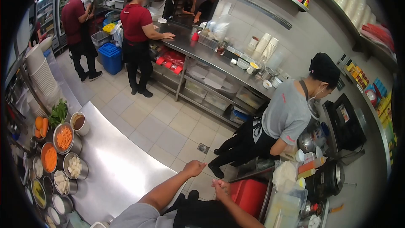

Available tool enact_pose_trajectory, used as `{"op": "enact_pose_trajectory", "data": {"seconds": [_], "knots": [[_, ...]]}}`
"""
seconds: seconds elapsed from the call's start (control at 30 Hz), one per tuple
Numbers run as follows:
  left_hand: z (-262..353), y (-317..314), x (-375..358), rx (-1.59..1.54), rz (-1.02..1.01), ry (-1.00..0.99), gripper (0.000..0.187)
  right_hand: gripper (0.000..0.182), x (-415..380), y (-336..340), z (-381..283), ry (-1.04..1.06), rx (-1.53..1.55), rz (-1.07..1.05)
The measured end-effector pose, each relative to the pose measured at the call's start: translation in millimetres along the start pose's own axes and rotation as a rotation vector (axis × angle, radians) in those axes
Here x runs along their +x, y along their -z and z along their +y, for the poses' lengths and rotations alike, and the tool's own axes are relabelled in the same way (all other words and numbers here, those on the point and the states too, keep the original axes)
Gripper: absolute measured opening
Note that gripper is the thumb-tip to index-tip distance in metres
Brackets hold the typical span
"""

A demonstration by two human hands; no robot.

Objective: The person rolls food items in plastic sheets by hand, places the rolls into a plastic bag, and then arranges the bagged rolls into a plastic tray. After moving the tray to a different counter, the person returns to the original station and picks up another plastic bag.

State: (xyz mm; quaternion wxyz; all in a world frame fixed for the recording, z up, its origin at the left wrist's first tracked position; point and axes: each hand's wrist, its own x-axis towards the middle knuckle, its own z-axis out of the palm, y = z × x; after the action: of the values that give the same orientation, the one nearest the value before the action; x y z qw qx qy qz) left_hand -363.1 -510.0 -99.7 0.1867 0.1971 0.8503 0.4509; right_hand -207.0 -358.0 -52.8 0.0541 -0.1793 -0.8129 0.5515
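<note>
My left hand (194, 168) is out in front of me, near the corner of the steel table (114, 160), with its fingers curled closed. Nothing shows in it. A short gap separates it from my right hand (221, 189), also closed with bent fingers, and no object is visible there. The right forearm passes in front of a red box (249, 195). On the table's left side stand steel containers of shredded carrot (64, 137), orange shreds (49, 157), pale cubes (74, 166) and white pieces (61, 182). Beside them is a white tub (79, 123) of brown contents.
A co-worker in grey (287, 109) bends over the right counter, near squeeze bottles (311, 164) and a black cooker (333, 177). Two people in red shirts (136, 23) stand farther back. A long steel counter (190, 48) runs along the wall. Stacked bowls (42, 71) stand at left.
</note>
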Motion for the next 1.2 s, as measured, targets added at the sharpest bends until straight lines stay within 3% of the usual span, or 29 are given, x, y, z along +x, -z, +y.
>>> {"op": "enact_pose_trajectory", "data": {"seconds": [0.23,0.53,0.73,0.8,0.9,1.0,1.03,1.13,1.2], "knots": [[-12.1,-9.1,5.4,-0.026,0.043,-0.042,0.052,0.033,-0.2,1.8,-4.8,-0.059,-0.098,0.018],[-10.4,-8.9,5.9,0.001,-0.166,-0.072,0.049,0.023,-3.7,1.9,20.5,-0.027,-0.082,0.002],[-9.1,-9.8,4.6,-0.004,-0.11,-0.063,0.048,0.017,-6.0,3.9,36.0,0.032,-0.063,-0.039],[-4.2,-10.7,2.4,0.029,0.055,-0.037,0.048,0.016,-6.2,4.0,35.2,0.027,-0.067,-0.042],[3.9,-7.8,-1.7,0.062,0.083,-0.007,0.041,0.022,-6.4,3.2,26.7,-0.146,0.157,-0.073],[17.3,-13.4,-10.0,-0.031,0.016,-0.052,0.031,0.03,-7.0,7.5,14.5,-0.262,0.064,-0.071],[24.2,-16.8,-14.8,-0.006,-0.041,-0.087,0.031,0.03,-5.6,6.5,14.1,-0.188,0.066,-0.064],[25.4,-29.4,-26.2,-0.022,-0.195,-0.285,0.041,0.031,-7.9,12.0,-12.4,-0.079,0.008,0.0],[8.6,-43.3,-24.5,-0.137,-0.125,-0.457,0.058,0.031,-13.9,13.8,-13.6,-0.04,-0.062,0.022]]}}
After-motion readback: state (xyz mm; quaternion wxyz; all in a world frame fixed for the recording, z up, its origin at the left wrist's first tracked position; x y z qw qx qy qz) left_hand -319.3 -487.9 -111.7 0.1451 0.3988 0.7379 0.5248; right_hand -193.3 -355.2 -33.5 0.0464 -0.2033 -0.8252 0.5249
